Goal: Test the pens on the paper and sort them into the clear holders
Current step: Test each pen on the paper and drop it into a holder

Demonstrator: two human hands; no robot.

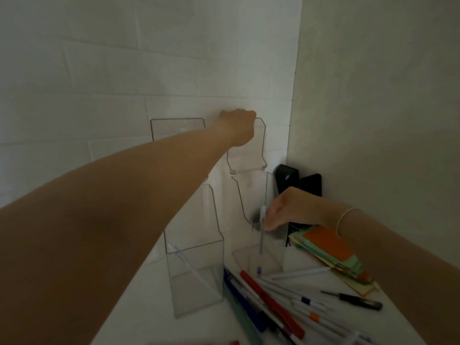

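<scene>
Presently, two clear holders stand side by side at the back of the white counter (154, 295), close to the corner where the tiled wall meets a plain wall. The left hand (239, 127) reaches over and is closed around the top edge of the right holder (251, 170), fingers curled over its rim. The right hand (286, 210), a thin bracelet (344, 220) at its wrist, pinches a white pen (261, 235) between fingertips and thumb; the pen stands nearly upright inside the right holder's front pocket, purple-tipped end down near the pocket floor. The left holder (196, 265) contains one white pen (186, 265) leaning diagonally in its lower pocket. Loose pens (278, 302) in red, blue and white lie heaped on the counter in front of the holders, toward the near edge. A stack of coloured paper notes (331, 250) sits toward the right edge, with a black pen (356, 301) lying just in front of it. Dark objects (296, 180) stand in the back corner; what they are cannot be told.
</scene>
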